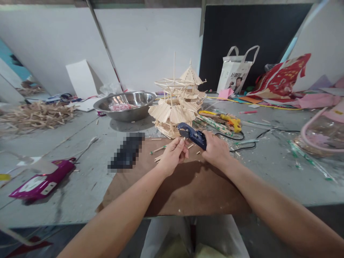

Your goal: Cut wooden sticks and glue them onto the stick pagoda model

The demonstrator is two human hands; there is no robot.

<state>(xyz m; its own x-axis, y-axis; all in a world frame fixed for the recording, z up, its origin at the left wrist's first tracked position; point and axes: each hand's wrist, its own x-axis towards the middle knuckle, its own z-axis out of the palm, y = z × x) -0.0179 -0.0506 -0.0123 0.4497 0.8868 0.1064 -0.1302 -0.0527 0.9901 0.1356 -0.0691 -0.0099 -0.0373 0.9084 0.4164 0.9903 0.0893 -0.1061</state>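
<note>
My right hand [217, 149] is wrapped round a dark blue hand cutter [193, 136], its head pointing up and left. Close below that head, my left hand [173, 154] is closed in a pinch on a thin wooden stick [184, 138], of which only a short pale end shows. Directly behind both hands stands a pagoda-like model [176, 113] built of thin wooden sticks, with flared roofs and an upright rod. Short cut sticks [158, 158] lie on the brown board [188, 193] beneath my hands.
A pixelated dark rectangle [126, 150] lies left of my hands. Farther left are a steel bowl [123, 114], a heap of sticks [37, 116] and a purple power strip [44, 181]. On the right, a yellow glue gun [235, 122], its black cord and a pink-handled clear container [326, 129] occupy the table.
</note>
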